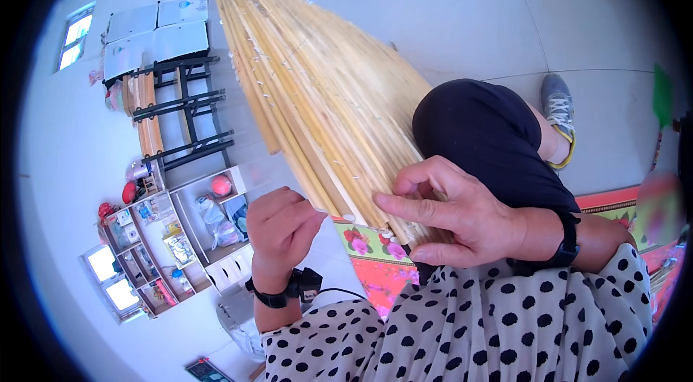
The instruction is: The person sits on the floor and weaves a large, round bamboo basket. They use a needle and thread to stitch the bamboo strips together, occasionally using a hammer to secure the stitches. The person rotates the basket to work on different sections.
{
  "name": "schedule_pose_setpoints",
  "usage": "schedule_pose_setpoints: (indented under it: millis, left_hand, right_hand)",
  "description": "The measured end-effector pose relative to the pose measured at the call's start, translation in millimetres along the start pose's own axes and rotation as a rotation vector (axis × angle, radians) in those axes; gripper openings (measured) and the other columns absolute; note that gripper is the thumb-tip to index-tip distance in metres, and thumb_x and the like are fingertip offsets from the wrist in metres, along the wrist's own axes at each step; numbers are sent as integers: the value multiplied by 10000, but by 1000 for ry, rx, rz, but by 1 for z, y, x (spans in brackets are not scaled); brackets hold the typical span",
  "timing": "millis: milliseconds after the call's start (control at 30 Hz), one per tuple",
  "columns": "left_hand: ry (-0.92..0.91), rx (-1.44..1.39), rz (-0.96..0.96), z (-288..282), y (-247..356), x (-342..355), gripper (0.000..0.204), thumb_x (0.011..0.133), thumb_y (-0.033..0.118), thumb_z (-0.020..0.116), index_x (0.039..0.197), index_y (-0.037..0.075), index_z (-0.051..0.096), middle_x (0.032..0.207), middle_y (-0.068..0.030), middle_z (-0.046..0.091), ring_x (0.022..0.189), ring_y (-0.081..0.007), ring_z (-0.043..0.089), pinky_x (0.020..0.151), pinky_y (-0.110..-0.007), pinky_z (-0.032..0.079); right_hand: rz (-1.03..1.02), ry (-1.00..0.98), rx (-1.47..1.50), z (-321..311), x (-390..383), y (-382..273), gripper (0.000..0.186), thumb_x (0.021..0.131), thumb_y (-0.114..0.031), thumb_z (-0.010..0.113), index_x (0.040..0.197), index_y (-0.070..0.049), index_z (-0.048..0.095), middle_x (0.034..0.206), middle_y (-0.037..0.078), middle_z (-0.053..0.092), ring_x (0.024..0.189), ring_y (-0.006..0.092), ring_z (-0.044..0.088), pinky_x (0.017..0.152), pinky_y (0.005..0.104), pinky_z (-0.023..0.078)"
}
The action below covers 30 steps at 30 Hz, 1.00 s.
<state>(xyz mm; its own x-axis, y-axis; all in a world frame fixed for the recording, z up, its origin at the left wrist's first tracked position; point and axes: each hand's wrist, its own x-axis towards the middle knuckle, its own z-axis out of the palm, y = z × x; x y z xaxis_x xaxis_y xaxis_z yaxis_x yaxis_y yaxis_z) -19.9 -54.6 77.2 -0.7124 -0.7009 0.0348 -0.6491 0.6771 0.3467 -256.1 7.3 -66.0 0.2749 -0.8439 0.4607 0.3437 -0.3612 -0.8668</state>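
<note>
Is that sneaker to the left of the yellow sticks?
No, the gray sneaker shows to the right of the yellow sticks, on the far side of the dark-clothed knee.

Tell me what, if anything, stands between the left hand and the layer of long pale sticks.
Nothing visible does: the left hand is beside the near ends of the long pale sticks, though I can't tell whether it touches them. The right hand is farther right, not in between.

Long pale-yellow rods (328, 86) — side by side, white-flecked, ends uneven — lie beside the bent knee (462, 115).
</note>
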Motion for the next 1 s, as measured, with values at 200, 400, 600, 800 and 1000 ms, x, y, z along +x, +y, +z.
schedule_pose_setpoints:
  millis: [200,400,600,800,1000]
  left_hand:
    - [38,-107,-49,17,-18,-4,164,725,14,736,886,18,707,881,-138,712,669,-257,666,575,-291,499]
    - [44,-127,-33,13,-11,1,152,751,19,722,903,18,720,929,-148,720,743,-274,693,644,-303,534]
    - [109,-91,-43,24,-16,6,139,744,12,711,881,23,733,951,-144,726,780,-283,702,684,-311,551]
    - [115,-180,-36,27,-17,10,167,744,1,709,905,33,736,961,-141,728,796,-283,705,705,-313,554]
    - [99,-187,-38,27,-19,11,177,744,-2,713,914,43,737,980,-138,728,819,-284,710,724,-314,558]
  right_hand:
    - [-17,14,-14,-1,-2,5,616,805,-199,735,1376,-76,538,1126,110,444,908,248,487,816,330,465]
    - [-39,1,3,-3,0,3,604,818,-223,737,1374,-91,544,1124,103,443,883,235,481,797,322,468]
    - [-50,-5,-28,-4,-3,9,574,841,-313,738,1343,-85,582,1127,99,453,887,202,481,743,285,467]
    - [-77,-4,-65,-3,-2,12,598,842,-406,734,1326,-81,601,1121,90,464,893,197,483,722,274,466]
    - [-92,2,-90,-3,-2,14,600,843,-442,720,1316,-89,610,1107,83,471,884,207,484,721,285,468]
